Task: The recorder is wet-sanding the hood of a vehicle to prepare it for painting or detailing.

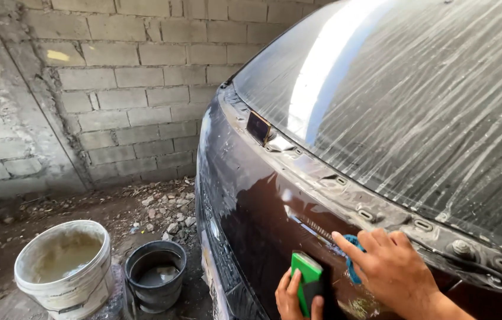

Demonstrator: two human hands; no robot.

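Note:
My left hand (291,296) grips a green and black sanding block (307,278) and presses it flat against the wet dark brown car body panel (257,201). My right hand (390,266) rests on the same panel just to the right, fingers spread over a blue cloth or sponge (350,261) that shows only at its edge. Above both hands, the car's rear window (417,101) is streaked with soapy water.
A white bucket (64,269) of murky water and a smaller black bucket (155,278) stand on the dirt floor at the lower left. Rubble lies along a grey block wall (120,89). Trim holes and a small dark tab (258,127) line the panel below the glass.

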